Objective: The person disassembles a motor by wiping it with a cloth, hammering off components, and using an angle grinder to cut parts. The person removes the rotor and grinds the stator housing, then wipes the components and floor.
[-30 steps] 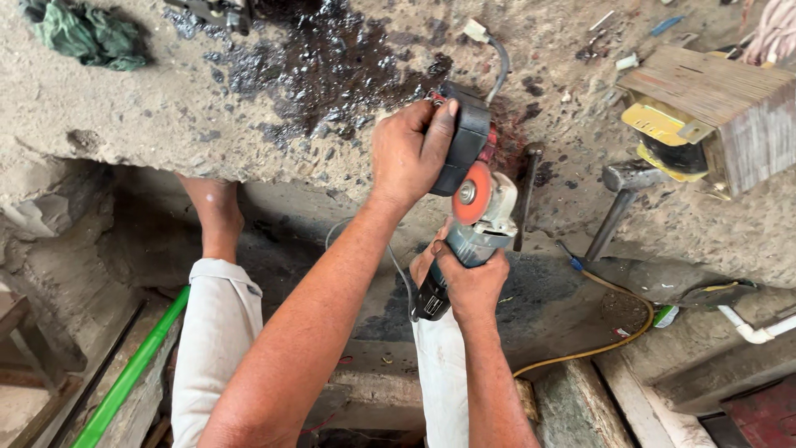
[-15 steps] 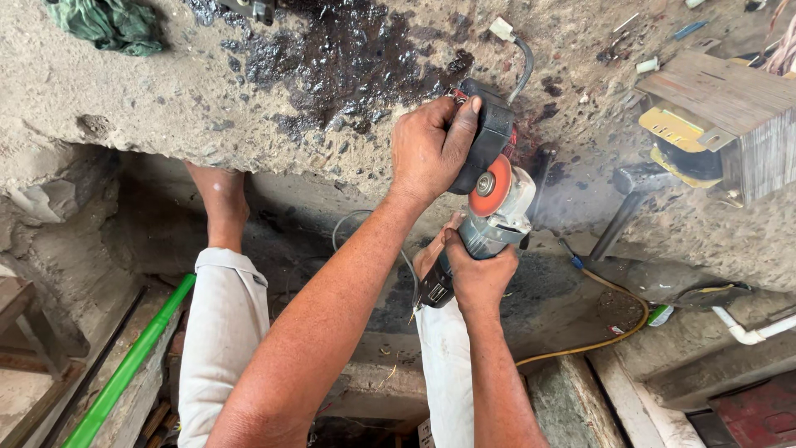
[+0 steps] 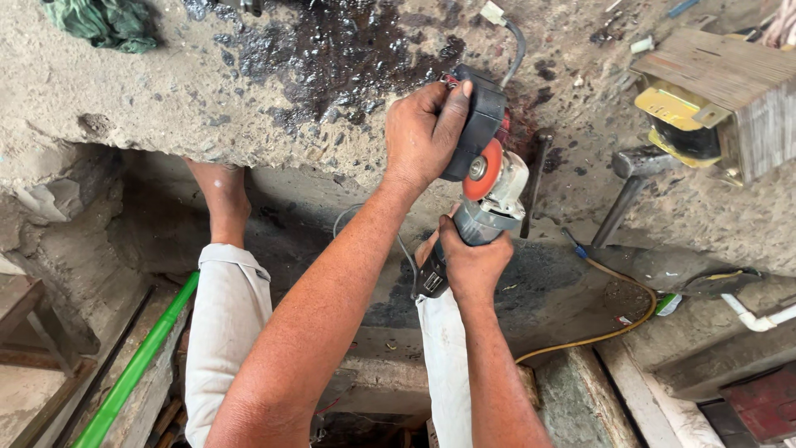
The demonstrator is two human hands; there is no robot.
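Grinder (image 3: 489, 207): an angle grinder with grey body and orange disc, lying at the near edge of the rough concrete counter (image 3: 166, 99), right of centre. Its long axis is running from the near-left handle end up to the far-right head, the disc facing the camera.

Right hand (image 3: 468, 264): closing fully around the grinder's handle, below the head, on the near side of the tool.

Left hand (image 3: 427, 133): curling over a black guard (image 3: 479, 120) that is sitting on the far side of the disc, thumb pressing on its outer face. This hand is the one nearer the disc; the guard is lying directly above and just left of the disc hub, touching or almost touching the head. Whether the guard is seated on its collar cannot be told.

Around them: a hammer (image 3: 626, 187) lying well right of the grinder, a wooden block (image 3: 730, 83) with a yellow part at far right, a green rag (image 3: 104, 21) at far left, a dark oily stain (image 3: 348, 50) beyond the hands, a yellow cable (image 3: 609, 332) trailing below the counter.

Hidden or unclear: the left fingers behind the guard, the grinder's switch under the right palm, the red part behind the guard.
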